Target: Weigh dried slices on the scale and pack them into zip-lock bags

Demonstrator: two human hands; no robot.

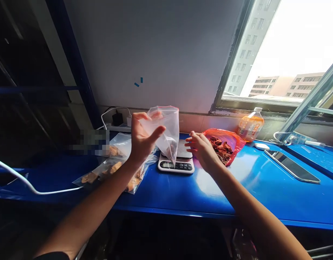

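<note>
Clear bag: a see-through plastic bag (167, 130) hangs at the centre of the frame, its mouth up and its lower tip pointing down at the scale; a few dark bits seem to sit in its lower corner, too small to name.
Left hand: the left hand (141, 139) is raised at centre-left, fingers (158, 133) clamped on the bag's upper edge.
Right hand: the right hand (201, 148) is just right of the bag, palm down, fingers apart and holding nothing; whether it touches the scale cannot be told.
Scale: a white digital scale (177, 165) stands on the tabletop directly under the bag, display facing the viewer.
Red bag: an open red bag (235, 139) of brown dried pieces lies just right of the right hand.
Filled bags: clear bags with tan pieces (114, 168) lie left of the scale, under the left wrist.
Bottle: an orange drink bottle (250, 126) stands behind the red bag, by the window sill.
Tabletop: the blue tabletop (236, 191) spans the frame; a dark flat phone (292, 166) lies at right, a white cable (33, 187) at left.
</note>
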